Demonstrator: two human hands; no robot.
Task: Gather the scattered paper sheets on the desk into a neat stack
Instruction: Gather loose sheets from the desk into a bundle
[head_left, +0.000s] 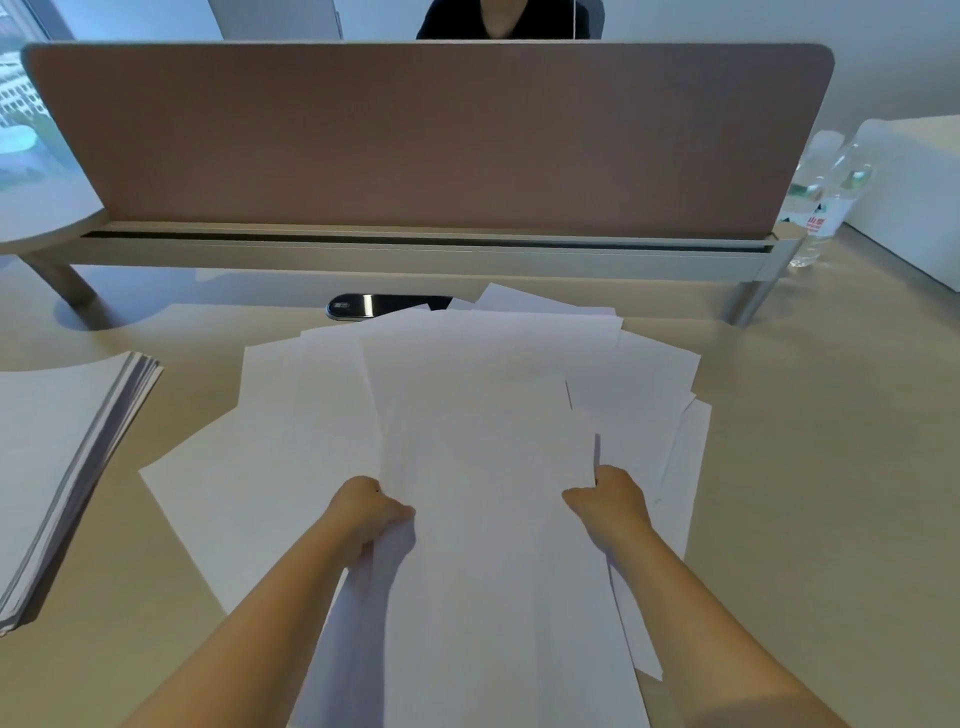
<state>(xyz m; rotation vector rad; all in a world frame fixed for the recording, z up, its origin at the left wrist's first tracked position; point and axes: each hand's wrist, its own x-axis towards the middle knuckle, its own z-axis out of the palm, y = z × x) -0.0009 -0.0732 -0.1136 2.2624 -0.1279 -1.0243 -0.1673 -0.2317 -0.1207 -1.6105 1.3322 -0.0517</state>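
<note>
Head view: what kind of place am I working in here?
Most likely a shared office. A padded divider screen stands along the back of the desk, another person sits beyond it, and a neat paper stack lies at the left beside the scattered sheets.

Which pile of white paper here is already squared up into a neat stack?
The white paper stack at the desk's left edge, untouched, its edges aligned. The fanned white sheets in the middle, gripped by both hands, lie askew.
</note>
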